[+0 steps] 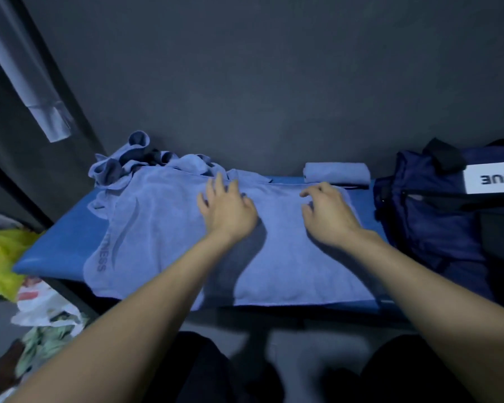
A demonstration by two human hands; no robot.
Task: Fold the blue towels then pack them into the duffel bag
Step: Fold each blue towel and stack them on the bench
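Both hands flat-ish on a big blue towel (169, 228) spread over a blue table (56, 251).

Left hand (227, 210) palm down on the towel's middle, fingers spread and straight, gripping nothing. Right hand (328, 213) resting just beside it toward the towel's right edge, fingers loosely bent with tips on the cloth; hard to tell in this dim, blurry view whether any fabric is pinched, but looks released. Towel bearing a swoosh logo and lettering near its left end. Crumpled pile of more blue towels (128, 164) bunched at the far left corner, touching the spread one. One folded blue towel (336, 173) lying at the far edge near the wall. Navy duffel bag (425, 205) sitting at the right end of the table, just beside the spread towel. Plastic bags (9, 251) heaped on the floor at left.
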